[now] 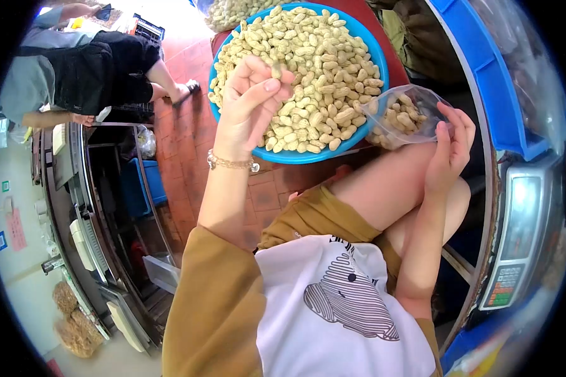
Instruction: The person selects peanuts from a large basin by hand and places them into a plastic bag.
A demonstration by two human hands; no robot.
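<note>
A blue basin [384, 63] heaped with unshelled peanuts [324, 81] stands in front of me. Raised above its left side, my left hand [253, 94] pinches one peanut [277, 70] between thumb and fingertips. A chain bracelet circles that wrist. To the right, my right hand [451, 143] grips the rim of a clear plastic bag [429, 103] between thumb and fingers. Several peanuts [404, 118] lie inside the bag, which rests between the basin's edge and my thigh. The bag's mouth is spread toward the basin.
Another bag of peanuts [233, 14] sits behind the basin. On the right are a blue tray [493, 75] and a digital scale [516, 232]. A person [75, 69] in dark clothes stands at the far left, near metal racks [85, 188]. Red tiles [188, 151] cover the floor.
</note>
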